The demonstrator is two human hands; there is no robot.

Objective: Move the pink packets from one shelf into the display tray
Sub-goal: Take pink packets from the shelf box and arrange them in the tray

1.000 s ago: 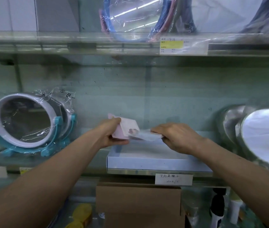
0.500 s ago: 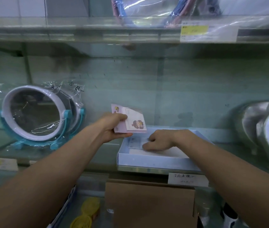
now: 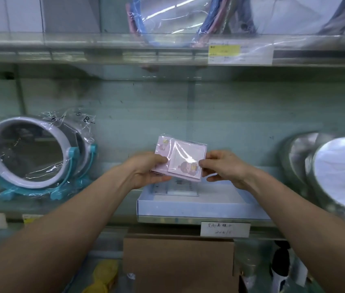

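Head view: the right hand (image 3: 223,169), which was down in the display tray (image 3: 199,208) half a second ago, has risen and pinches the front pink packet (image 3: 185,163) by its edge. The left hand (image 3: 146,173) grips the remaining stack (image 3: 162,148) just above the tray. A delivered packet (image 3: 175,188) lies inside, so the next transfer is probably beginning.

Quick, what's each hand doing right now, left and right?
Left hand: holding the pink packets by their left side.
Right hand: pinching the front packet at its right edge.
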